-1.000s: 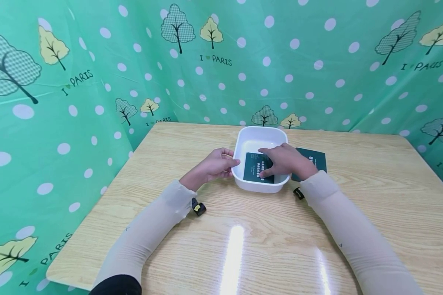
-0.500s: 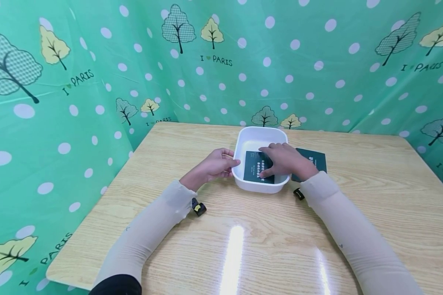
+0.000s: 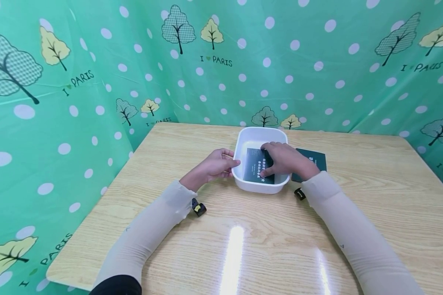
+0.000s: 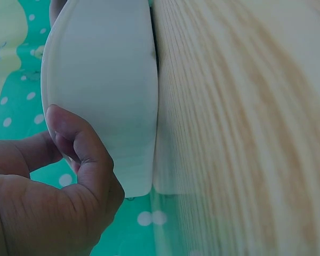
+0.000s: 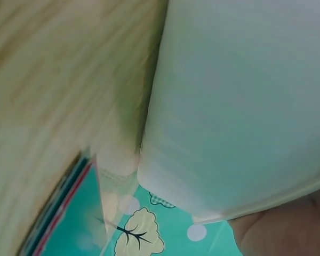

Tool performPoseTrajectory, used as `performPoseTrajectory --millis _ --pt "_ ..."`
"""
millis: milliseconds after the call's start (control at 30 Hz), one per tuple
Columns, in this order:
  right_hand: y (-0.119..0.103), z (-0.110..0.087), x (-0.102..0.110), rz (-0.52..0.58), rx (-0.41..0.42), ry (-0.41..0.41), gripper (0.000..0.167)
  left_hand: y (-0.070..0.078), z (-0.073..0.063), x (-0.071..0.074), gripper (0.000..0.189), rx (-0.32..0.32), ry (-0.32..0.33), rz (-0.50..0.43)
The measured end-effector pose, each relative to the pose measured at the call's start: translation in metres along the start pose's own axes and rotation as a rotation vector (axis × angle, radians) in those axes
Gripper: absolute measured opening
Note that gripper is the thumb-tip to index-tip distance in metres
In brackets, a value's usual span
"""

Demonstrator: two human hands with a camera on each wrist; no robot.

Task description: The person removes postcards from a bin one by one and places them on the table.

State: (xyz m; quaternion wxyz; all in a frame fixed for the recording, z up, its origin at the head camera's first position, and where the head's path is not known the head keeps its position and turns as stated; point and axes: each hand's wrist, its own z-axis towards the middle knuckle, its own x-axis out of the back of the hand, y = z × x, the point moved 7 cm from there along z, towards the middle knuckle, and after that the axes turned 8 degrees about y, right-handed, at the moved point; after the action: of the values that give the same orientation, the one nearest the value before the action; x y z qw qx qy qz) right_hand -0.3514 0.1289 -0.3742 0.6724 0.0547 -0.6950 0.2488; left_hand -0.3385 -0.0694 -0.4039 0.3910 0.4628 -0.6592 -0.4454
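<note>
A white plastic basin point(image 3: 256, 187) stands toward the back of the table. The left hand point(image 3: 219, 164) grips its left rim, thumb at the rim and fingers on the outer wall; the left wrist view shows this hand point(image 4: 69, 176) against the basin's side. Inside the basin is a dark green book point(image 3: 254, 166) with white lettering. Over the right rim reaches the right hand point(image 3: 282, 159), spanning the book with its thumb near the close edge and fingers at the far edge. Part of the cover is hidden under it. In the right wrist view the basin wall point(image 5: 229, 106) hides most of this hand.
Another dark green book point(image 3: 318, 159) lies on the table just right of the basin, partly behind the right wrist. Small black straps or clips lie by each forearm, one with yellow point(image 3: 198, 207), the other plain black point(image 3: 299, 194). A green patterned curtain point(image 3: 243, 82) hangs behind the table.
The book in the basin has shifted slightly, its far edge now further back and higher in view. The right hand's fingers have moved a little with it. The left hand and basin keep their places.
</note>
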Motion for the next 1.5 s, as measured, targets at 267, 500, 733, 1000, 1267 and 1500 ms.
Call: performPoseTrajectory --millis 267,500,733,1000,1267,1500 --pt "0.000 0.000 0.004 0.100 0.022 0.005 0.090 0.000 0.000 -0.001 0.040 -0.004 -0.006 -0.008" --pt "-0.001 0.001 0.008 0.110 0.022 0.016 0.086 0.002 -0.001 -0.001 0.040 0.001 -0.008 -0.005" --pt "-0.002 0.001 0.011 0.111 0.025 0.032 0.084 0.002 0.001 0.000 0.040 -0.004 -0.004 -0.008" --pt "-0.006 -0.001 0.016 0.107 0.052 0.079 0.068 0.001 0.001 0.000 0.039 0.001 0.002 -0.005" --pt "-0.018 -0.006 0.027 0.151 0.100 0.164 0.045 0.001 0.000 -0.001 0.040 0.005 0.003 0.007" --pt "-0.024 -0.009 0.036 0.236 0.155 0.191 0.031 0.001 -0.001 0.000 0.039 0.004 0.004 0.012"
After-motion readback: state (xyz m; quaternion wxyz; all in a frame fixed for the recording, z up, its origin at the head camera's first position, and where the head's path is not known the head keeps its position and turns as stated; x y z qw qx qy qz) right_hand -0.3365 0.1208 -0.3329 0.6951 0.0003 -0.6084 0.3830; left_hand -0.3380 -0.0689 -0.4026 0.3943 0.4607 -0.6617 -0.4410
